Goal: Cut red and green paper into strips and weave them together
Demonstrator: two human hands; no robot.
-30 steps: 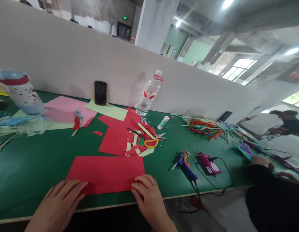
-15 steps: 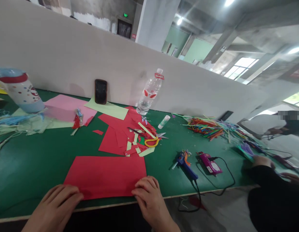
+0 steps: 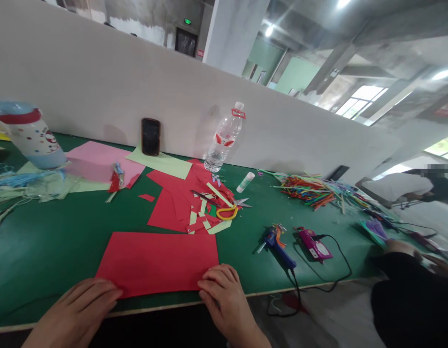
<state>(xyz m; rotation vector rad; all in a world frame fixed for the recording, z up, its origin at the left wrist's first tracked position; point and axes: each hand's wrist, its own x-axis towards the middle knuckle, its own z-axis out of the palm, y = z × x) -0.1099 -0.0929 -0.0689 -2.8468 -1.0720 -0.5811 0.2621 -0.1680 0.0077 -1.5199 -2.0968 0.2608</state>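
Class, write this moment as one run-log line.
left hand: at red paper sheet, near left corner | right hand: same sheet, near right corner | beyond: yellow-handled scissors, glue stick | right side: blue glue gun

A plain, bright red sheet of paper (image 3: 160,261) is laid on the green tabletop (image 3: 64,227), just inside the near edge. It is oblong, with its long sides set roughly along that edge. Its surface is seen smooth and unmarked. The far corners are left exposed; the near corners are hidden, so any fold there cannot be made out.
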